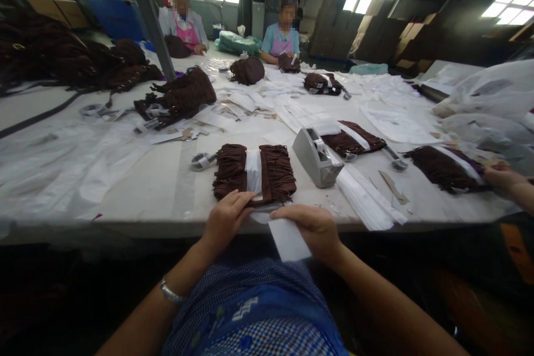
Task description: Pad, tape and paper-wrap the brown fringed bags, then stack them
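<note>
A dark brown fringed bag point(276, 173) lies on the table in front of me, with a white paper band point(253, 169) across its middle. My left hand point(228, 212) rests on the bag's near edge, fingers stretched out over the lower end of the band. Just to the right, my right hand point(315, 228) is closed around a white paper strip point(290, 240), which hangs past the table edge. Part of the strip runs under the near side of the bag. Whether it joins the band, I cannot tell.
Right of the bag stands a grey tape dispenser point(317, 158), near a stack of white paper strips point(367, 200). Another banded bag point(352, 138) lies behind it. A co-worker's hand point(503, 175) touches a bag at far right. Two people work across the table point(158, 194).
</note>
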